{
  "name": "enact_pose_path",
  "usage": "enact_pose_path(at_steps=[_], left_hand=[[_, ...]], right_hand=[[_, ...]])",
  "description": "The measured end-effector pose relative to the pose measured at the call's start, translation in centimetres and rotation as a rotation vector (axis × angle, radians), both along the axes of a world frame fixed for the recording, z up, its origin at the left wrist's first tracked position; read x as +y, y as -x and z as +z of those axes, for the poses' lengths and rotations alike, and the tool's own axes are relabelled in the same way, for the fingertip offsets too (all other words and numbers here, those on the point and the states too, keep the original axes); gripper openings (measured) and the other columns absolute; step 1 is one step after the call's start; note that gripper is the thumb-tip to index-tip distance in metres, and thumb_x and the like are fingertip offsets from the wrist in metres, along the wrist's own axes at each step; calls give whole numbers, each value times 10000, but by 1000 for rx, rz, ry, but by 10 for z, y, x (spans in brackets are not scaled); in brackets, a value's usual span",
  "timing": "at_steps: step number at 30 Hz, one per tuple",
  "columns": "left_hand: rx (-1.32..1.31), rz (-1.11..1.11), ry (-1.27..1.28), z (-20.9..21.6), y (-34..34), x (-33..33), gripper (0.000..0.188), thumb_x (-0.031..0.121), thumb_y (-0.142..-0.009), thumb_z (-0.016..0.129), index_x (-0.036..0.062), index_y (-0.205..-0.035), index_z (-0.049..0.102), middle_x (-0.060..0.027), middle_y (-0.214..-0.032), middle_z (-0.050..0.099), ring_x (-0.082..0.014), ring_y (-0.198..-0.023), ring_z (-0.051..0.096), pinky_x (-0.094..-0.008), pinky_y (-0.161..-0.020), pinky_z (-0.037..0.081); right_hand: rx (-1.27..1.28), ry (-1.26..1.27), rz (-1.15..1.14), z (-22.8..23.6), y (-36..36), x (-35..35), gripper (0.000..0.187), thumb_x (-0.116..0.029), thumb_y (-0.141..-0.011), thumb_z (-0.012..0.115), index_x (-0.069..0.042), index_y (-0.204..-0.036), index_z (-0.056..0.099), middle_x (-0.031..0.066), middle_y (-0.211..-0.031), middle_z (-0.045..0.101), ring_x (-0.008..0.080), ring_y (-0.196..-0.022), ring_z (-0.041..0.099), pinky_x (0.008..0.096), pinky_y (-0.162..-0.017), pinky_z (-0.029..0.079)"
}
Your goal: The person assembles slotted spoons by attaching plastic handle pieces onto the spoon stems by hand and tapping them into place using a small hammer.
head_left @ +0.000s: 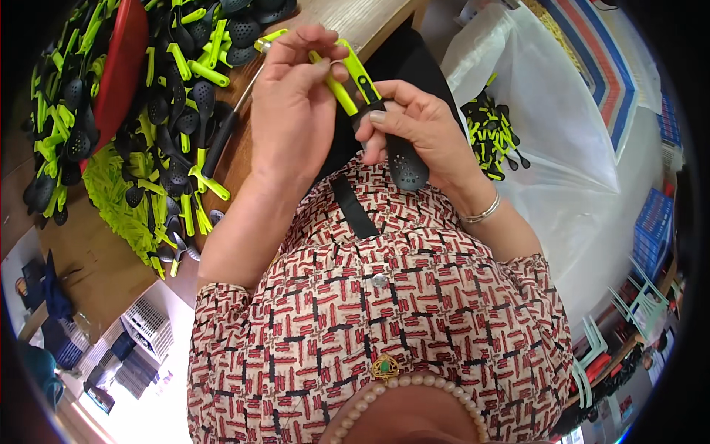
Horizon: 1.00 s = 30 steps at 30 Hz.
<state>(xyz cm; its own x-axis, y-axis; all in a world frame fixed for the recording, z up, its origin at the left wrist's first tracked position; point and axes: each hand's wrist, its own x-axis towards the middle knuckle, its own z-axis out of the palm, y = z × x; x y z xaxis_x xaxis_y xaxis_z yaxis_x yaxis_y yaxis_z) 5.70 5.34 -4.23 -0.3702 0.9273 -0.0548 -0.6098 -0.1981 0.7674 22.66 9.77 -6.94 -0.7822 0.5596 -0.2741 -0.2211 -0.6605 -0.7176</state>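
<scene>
My right hand grips a black perforated spoon near its neck. The holed bowl points down, and its green handle with a dark inset slants up toward my left hand. Between the closed fingers of that left hand is a narrow bright green handle piece. Its lower end comes close to the spoon's neck; whether they touch I cannot tell. My left fingertips are also beside the top of the spoon's handle.
Left, many black-and-green spoons crowd the wooden table around a red container, with loose green pieces. A metal-shafted tool with a black grip lies nearby. Right, a white plastic sheet or bag bears more utensils.
</scene>
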Motion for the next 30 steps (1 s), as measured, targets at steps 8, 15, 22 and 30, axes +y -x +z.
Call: enact_pose_path(at_steps=[8,15,22,30], left_hand=[[226,53,12,-2,-16,-8,266,-38,-954,555,12,-1213,534,-132,-1263,582,-282,-1258,554,-357,-1043,481],[752,67,123,-9,-1,-17,392,27,-909,677,14,-1275,541,-89,-1212,598,-181,-1128,600,-298,-950,504],[382,-187,327,0,11,-23,333,79,-899,709,-5,-1204,606,-46,-1035,637,-124,-904,636,-256,-806,548],[426,-125,137,9,19,-19,252,16,-912,675,-33,-1154,627,-92,-996,677,-147,-859,683,-242,-777,580]], right_hand=[[-15,1,-94,3,5,-2,236,-42,-923,632,52,-1125,557,140,-874,704,165,-643,689,244,-611,555],[-89,-55,-59,7,5,-9,195,-14,-896,621,59,-1076,600,112,-845,695,155,-638,684,224,-627,537],[-65,-108,-115,5,1,-8,218,-10,-899,618,67,-1103,602,107,-844,696,150,-643,687,222,-630,533],[-64,-92,-56,8,-4,-6,237,-36,-913,654,65,-1122,610,116,-864,712,182,-716,726,229,-672,559]])
